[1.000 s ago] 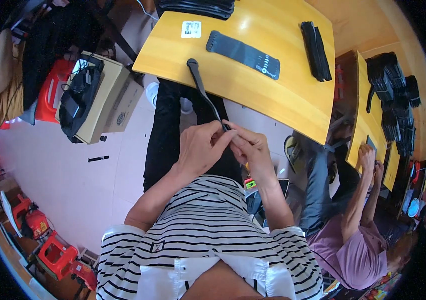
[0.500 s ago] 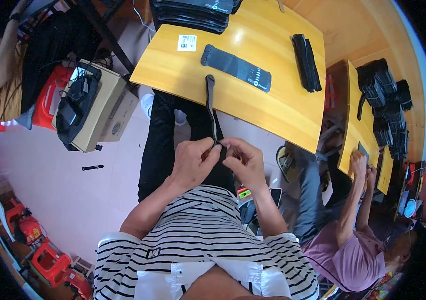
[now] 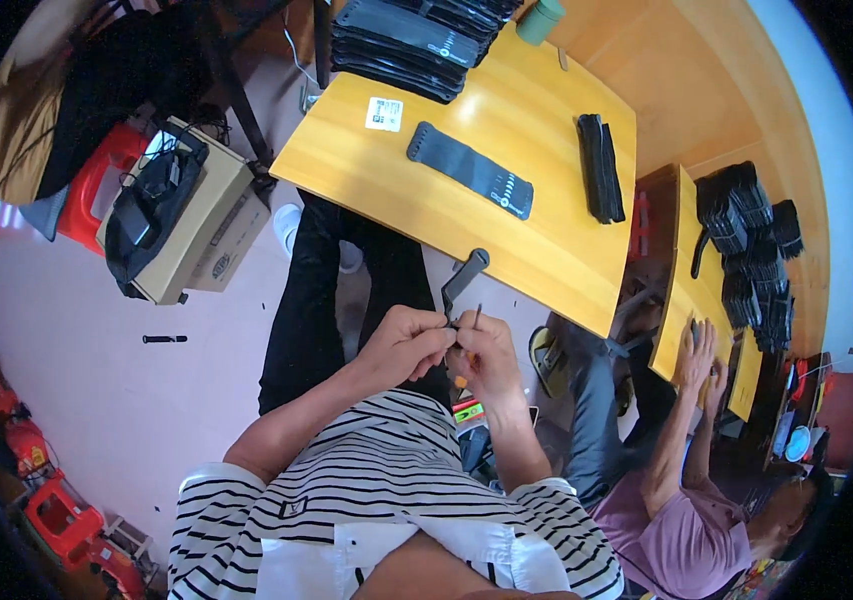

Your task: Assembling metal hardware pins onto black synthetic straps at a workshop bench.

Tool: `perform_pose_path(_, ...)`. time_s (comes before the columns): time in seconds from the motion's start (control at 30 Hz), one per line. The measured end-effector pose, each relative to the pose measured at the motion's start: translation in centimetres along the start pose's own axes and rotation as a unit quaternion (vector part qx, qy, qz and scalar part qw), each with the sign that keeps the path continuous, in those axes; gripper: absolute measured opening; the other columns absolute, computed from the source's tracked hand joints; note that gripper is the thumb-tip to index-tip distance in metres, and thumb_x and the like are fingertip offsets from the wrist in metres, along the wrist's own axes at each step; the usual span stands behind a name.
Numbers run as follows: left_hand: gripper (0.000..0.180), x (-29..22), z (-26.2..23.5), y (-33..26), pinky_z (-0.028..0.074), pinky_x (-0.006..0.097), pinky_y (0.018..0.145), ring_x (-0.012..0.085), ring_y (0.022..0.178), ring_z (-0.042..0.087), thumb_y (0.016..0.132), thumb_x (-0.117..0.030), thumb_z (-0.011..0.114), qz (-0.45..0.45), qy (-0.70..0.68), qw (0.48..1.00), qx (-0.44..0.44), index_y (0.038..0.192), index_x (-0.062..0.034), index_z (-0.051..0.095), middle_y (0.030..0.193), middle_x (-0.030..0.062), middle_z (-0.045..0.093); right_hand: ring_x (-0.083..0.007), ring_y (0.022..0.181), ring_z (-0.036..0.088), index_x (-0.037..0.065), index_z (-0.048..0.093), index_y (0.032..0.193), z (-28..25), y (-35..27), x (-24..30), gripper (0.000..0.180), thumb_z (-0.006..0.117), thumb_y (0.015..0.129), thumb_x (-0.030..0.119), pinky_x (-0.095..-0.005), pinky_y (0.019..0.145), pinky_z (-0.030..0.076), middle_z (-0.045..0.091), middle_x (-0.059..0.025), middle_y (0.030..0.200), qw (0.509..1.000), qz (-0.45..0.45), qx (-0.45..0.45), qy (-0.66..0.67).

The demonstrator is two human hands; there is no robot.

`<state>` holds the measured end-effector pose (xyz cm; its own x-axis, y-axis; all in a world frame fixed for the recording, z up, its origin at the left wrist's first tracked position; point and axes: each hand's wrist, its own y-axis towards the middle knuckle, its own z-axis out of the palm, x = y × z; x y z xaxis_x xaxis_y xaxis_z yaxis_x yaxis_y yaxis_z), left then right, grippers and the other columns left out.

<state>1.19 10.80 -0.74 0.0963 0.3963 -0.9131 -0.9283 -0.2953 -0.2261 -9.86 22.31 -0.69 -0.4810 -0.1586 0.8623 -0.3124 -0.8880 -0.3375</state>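
Note:
A black strap [image 3: 464,278] with a rounded end stands up from between my hands, bent to the right before the table's front edge. My left hand [image 3: 401,348] is closed, pinching the strap's lower part between thumb and fingers. Close against it, my right hand [image 3: 491,358] is closed too, its fingertips at the same part of the strap. A thin dark tip and a small orange piece [image 3: 460,382] show at the right hand; I cannot make out the whole tool. Beyond, a flat black strap piece [image 3: 471,172] with white print lies on the table.
The yellow table [image 3: 346,165] bears a stack of black pieces [image 3: 396,60], a white label [image 3: 383,114], a black bundle [image 3: 600,170] and a green container [image 3: 539,20]. A cardboard box [image 3: 211,240] stands at left. At right a co-worker [image 3: 681,520] handles something at another table.
The strap's rounded end has come off the table edge toward me and bent right. A thin dark tip and an orange piece now show at my right hand. The whole view has shifted slightly.

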Motion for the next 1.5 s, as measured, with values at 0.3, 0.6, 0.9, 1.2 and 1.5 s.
perform_pose_path(0.3,0.034,-2.3,2.1,5.0,0.026,0.021,0.033,0.0053,0.036,0.037,0.082,-0.020,0.051,0.039,-0.020,0.999,0.021,0.052,-0.0059,0.044,0.043,-0.0022,0.039,-0.0054,0.033,0.028,0.016,0.040,0.065,-2.2,0.9,3.6,0.024,0.049,0.085,0.023,-0.0190,0.031,0.021,0.034,0.0041,0.044,0.959,0.041,-0.101,0.263)
perform_pose_path(0.6,0.033,-4.5,3.4,7.8,0.020,0.020,0.033,0.0043,0.034,0.028,0.081,-0.021,0.052,0.047,-0.178,0.983,0.012,0.052,-0.0100,0.041,0.043,-0.0044,0.034,-0.0061,0.034,0.030,0.012,0.040,0.053,-5.7,2.2,9.1,0.035,0.051,0.086,0.017,-0.0193,0.032,0.028,0.034,0.0045,0.046,0.864,-0.067,-0.064,0.495)
perform_pose_path(0.9,0.036,-2.0,-1.3,3.1,0.018,0.021,0.034,0.0047,0.033,0.027,0.081,-0.020,0.050,0.058,-0.143,0.988,0.009,0.049,-0.0104,0.037,0.041,-0.0039,0.033,-0.0065,0.037,0.032,0.011,0.037,0.058,-20.0,2.3,15.8,0.028,0.043,0.084,0.012,-0.0199,0.036,0.031,0.033,0.0036,0.049,0.847,-0.233,-0.008,0.479)
perform_pose_path(1.2,0.035,-2.6,-4.7,-5.6,0.019,0.021,0.035,0.0064,0.035,0.030,0.081,-0.016,0.045,0.292,0.209,0.929,-0.089,0.049,-0.0082,0.035,0.043,-0.0026,0.034,-0.0062,0.043,0.028,0.010,0.033,0.061,-22.1,0.5,21.3,0.023,0.041,0.078,-0.003,-0.0206,0.040,0.028,0.029,0.0038,0.051,0.826,-0.347,-0.100,0.432)
perform_pose_path(1.5,0.036,-3.4,-11.7,-7.3,0.022,0.020,0.037,0.0063,0.037,0.032,0.086,-0.027,0.048,0.141,-0.026,0.955,-0.260,0.056,-0.0089,0.042,0.045,-0.0024,0.036,-0.0077,0.036,0.028,0.009,0.037,0.060,-17.3,-8.7,21.8,0.028,0.050,0.085,0.012,-0.0203,0.034,0.025,0.035,0.0005,0.052,0.908,-0.357,-0.133,0.175)
